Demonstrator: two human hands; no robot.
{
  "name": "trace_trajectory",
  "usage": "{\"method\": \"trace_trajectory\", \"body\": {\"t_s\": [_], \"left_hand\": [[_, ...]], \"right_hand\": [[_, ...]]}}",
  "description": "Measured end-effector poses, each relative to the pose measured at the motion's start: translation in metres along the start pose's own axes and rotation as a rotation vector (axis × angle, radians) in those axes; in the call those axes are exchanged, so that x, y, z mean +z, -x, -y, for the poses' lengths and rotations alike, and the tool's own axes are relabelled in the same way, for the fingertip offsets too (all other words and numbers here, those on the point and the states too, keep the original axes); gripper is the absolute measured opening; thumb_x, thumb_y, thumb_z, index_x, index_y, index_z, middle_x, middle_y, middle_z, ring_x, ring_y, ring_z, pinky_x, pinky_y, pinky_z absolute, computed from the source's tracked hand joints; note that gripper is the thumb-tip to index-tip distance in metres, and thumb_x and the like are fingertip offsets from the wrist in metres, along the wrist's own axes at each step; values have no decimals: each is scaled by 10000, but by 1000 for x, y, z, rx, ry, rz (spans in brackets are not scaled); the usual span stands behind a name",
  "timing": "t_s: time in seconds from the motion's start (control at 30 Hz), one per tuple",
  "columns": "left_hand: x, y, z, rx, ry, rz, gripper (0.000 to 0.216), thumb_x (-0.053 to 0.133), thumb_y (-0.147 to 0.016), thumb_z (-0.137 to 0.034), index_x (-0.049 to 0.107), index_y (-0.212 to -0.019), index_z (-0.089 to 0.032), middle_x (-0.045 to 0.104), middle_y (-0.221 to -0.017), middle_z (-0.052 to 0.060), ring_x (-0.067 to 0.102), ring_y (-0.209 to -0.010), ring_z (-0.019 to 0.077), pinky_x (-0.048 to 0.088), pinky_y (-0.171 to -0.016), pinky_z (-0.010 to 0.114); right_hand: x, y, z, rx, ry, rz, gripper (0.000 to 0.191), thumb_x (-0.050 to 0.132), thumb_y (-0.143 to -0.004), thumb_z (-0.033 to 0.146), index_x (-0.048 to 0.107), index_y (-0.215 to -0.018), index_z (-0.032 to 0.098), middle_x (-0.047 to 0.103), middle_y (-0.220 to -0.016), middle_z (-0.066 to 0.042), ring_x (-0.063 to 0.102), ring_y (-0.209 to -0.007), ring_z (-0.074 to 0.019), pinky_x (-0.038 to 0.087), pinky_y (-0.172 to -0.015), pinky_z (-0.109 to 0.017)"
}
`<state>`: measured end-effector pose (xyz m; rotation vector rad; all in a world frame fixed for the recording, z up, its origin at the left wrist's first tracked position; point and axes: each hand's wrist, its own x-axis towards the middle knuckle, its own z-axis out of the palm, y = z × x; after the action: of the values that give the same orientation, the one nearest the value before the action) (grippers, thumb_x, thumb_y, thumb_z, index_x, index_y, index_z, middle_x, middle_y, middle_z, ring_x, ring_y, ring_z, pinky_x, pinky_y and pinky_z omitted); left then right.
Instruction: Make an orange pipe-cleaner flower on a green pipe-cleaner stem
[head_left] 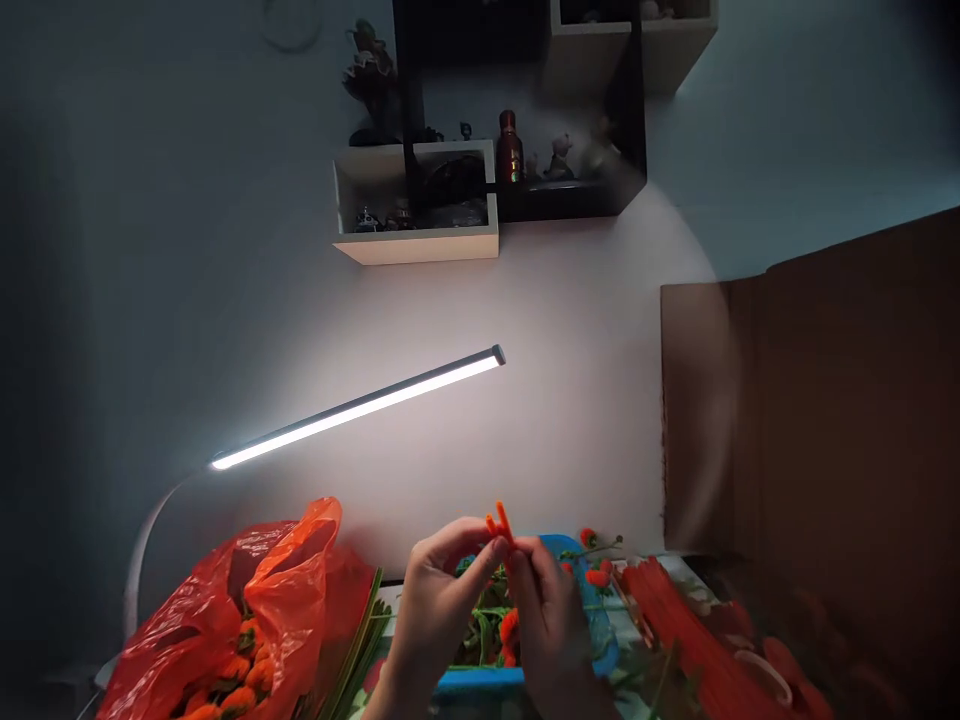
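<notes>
My left hand [439, 590] and my right hand [544, 605] meet low in the middle of the view. Together their fingertips pinch a small orange fuzzy piece [499, 525] that sticks up between them. Both hands are closed on it. Below them sits a blue tray [600, 625] holding green stems and red-orange pompoms. More red pompom flowers [598, 577] lie just right of my right hand.
A red plastic bag [247, 610] with orange pompoms sits at the left. A lit desk lamp bar [360, 405] slants above it. A bundle of red strands [694, 640] lies at the right, under a tall cardboard box [817, 400]. Wall shelves [420, 235] with trinkets hang above.
</notes>
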<state>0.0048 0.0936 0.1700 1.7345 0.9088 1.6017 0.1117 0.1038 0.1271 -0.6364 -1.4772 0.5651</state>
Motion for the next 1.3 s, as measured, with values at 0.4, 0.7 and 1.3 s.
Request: {"method": "trace_trajectory", "body": {"t_s": [0.4, 0.7, 1.3], "left_hand": [[-15, 12, -6, -15, -15, -259, 229, 636, -783, -370, 662, -877, -164, 619, -686, 0, 564, -612, 101, 451, -533, 163], [-23, 7, 0, 11, -74, -344, 286, 540, -827, -386, 683, -849, -139, 534, -630, 1, 420, -533, 95, 350, -479, 210], [-6, 19, -1, -56, -273, -5, 181, 460, -884, -357, 520, -845, -190, 583, -730, 10, 536, -670, 145, 420, -613, 247]], "right_hand": [[-10, -1, 5, 63, 83, 101, 287, 452, -893, 372, 618, -784, 165, 499, -584, 17, 454, -521, -114, 342, -482, -216], [-26, 0, 5, 89, 139, 125, 293, 431, -898, 370, 588, -744, 176, 433, -542, 29, 407, -488, -110, 314, -457, -217], [-38, -5, 15, 74, 144, 205, 237, 463, -870, 294, 611, -730, 172, 424, -533, 35, 372, -484, -94, 283, -451, -217]]}}
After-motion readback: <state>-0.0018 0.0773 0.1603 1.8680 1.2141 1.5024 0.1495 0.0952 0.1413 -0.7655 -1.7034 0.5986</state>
